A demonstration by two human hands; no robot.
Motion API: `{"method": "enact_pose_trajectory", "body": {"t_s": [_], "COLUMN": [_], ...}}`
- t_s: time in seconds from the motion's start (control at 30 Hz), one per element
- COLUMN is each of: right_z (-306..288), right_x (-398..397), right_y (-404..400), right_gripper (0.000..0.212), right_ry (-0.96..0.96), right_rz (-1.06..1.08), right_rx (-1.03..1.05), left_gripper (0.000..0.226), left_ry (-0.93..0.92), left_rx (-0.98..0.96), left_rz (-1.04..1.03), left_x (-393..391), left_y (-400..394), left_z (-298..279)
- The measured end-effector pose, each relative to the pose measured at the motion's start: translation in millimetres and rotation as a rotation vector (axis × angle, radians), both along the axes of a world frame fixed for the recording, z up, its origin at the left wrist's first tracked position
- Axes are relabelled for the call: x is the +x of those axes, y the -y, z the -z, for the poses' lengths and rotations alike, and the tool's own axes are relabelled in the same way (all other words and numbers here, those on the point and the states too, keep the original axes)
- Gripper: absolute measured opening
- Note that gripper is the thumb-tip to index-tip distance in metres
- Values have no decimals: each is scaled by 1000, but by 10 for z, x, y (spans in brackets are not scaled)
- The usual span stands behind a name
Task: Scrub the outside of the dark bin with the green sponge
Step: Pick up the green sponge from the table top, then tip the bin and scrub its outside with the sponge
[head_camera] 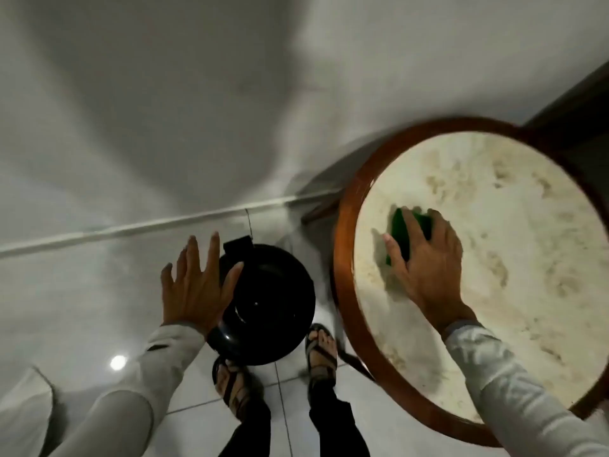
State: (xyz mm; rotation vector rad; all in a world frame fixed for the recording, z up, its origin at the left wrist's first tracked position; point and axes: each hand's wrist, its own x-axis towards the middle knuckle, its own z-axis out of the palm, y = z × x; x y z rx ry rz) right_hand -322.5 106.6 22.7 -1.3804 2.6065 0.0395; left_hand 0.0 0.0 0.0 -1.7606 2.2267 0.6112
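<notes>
The dark bin stands on the floor between my feet and the wall, seen from above with its round glossy lid on. My left hand hovers over its left side, fingers spread, holding nothing. The green sponge lies on the round table top to the right. My right hand rests flat over the sponge, fingers laid across it and covering most of it; I cannot tell if the fingers grip it.
The round table has a brown wooden rim and a pale marbled top, close to the right of the bin. A white wall rises behind, with a baseboard. My sandalled feet stand on white floor tiles.
</notes>
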Motion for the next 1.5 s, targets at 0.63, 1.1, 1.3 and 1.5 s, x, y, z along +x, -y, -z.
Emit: {"method": "enact_pose_trajectory", "body": {"t_s": [0.63, 1.1, 1.3, 1.5], "right_z": [779, 685, 553, 1740], "right_x": [-1, -155, 1440, 2549], "right_y": [-92, -180, -309, -310], "right_gripper": [54, 60, 51, 52], "right_ry": [-103, 212, 502, 859], "right_rz": [157, 68, -214, -210], "right_rx": [-279, -333, -663, -256], "left_gripper": [41, 35, 46, 67], "left_ry": [-24, -279, -334, -440], "left_rx": [278, -150, -300, -420], "left_rz": [-404, 61, 7, -44], "left_x": [-613, 761, 1048, 1039], "left_y": [734, -220, -531, -654], "left_z": [2142, 1562, 1733, 1887]}}
